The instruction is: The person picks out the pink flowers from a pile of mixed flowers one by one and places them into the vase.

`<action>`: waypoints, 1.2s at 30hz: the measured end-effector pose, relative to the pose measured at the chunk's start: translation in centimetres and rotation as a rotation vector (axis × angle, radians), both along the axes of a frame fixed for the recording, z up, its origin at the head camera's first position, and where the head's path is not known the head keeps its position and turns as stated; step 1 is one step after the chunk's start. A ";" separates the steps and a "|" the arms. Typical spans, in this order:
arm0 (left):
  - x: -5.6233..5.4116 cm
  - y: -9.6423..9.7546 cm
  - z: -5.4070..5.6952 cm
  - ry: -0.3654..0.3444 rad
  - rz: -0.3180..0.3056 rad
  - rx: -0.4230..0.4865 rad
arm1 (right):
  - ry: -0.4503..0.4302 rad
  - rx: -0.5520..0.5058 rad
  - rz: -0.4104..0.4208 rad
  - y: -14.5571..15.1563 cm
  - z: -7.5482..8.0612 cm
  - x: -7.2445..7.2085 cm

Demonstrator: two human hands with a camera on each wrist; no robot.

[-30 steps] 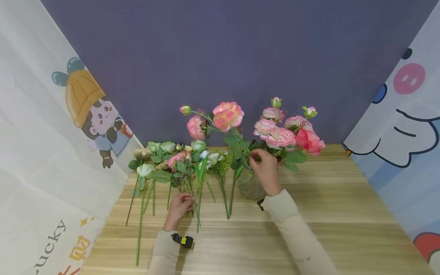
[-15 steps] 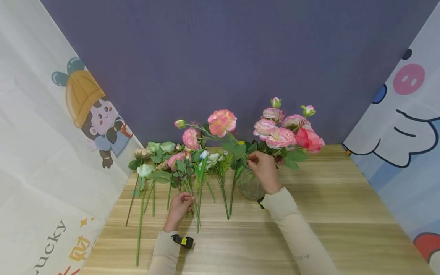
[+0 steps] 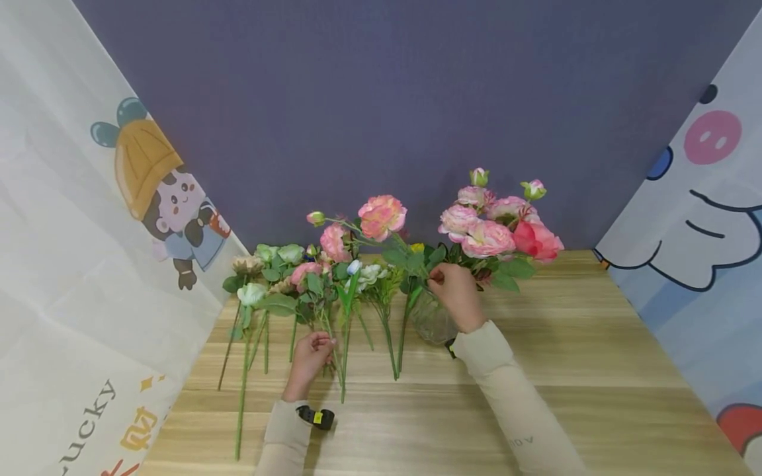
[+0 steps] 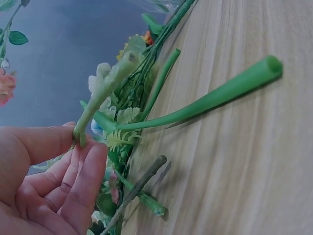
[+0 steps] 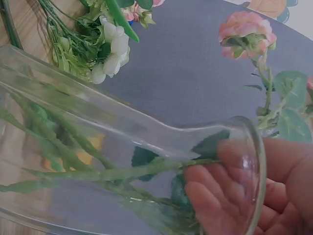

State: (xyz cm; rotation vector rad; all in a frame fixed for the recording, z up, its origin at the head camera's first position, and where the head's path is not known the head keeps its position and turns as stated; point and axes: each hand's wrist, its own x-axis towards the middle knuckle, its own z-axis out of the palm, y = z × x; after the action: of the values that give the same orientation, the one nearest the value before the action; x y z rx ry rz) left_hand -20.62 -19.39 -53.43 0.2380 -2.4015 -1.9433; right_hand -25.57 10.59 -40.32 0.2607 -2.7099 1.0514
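At the vase's mouth, my right hand (image 3: 457, 295) pinches the stem of a pink-orange peony branch (image 3: 382, 217), whose heads lean left. The right wrist view shows my right fingers through the rim of the clear glass vase (image 5: 122, 108), beside green stems. Pink peonies (image 3: 487, 238) and a coral-red rose (image 3: 536, 239) rise out of the vase on the right. Lower left, my left hand (image 3: 309, 365) is over the laid-out flowers. Its thumb and fingertips pinch a pale green stem (image 4: 99, 100) in the left wrist view, with the stem's cut end raised off the table.
Several loose stems lie across the wooden table (image 3: 393, 430), among them green-white roses (image 3: 252, 293), a small pink flower (image 3: 305, 274), a white-blue tulip (image 3: 354, 267) and white blossoms (image 3: 372, 274). A dark blue-grey panel (image 3: 411, 99) stands behind, and printed curtains flank both sides.
The peony branch in my right hand has sunk lower and swung slightly left. My right hand has shifted down a little at the vase mouth. My left hand stays almost still.
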 end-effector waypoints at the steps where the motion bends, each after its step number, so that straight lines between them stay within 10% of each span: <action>1: 0.0 0.0 0.1 0.003 -0.001 -0.002 | -0.010 0.003 0.003 0.0 0.0 0.0; 22: 0.1 -0.2 0.6 0.085 0.023 -0.049 | -0.077 0.058 0.035 0.0 0.3 -0.7; 36: 0.7 -0.1 2.3 0.108 0.045 -0.071 | 0.035 -0.112 0.036 0.2 0.1 0.3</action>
State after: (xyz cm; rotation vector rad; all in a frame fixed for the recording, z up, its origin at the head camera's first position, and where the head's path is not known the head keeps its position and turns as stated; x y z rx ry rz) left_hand -19.95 -19.47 -51.14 0.1774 -2.3699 -1.7991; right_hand -25.26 10.76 -40.21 0.3067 -2.6136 1.1928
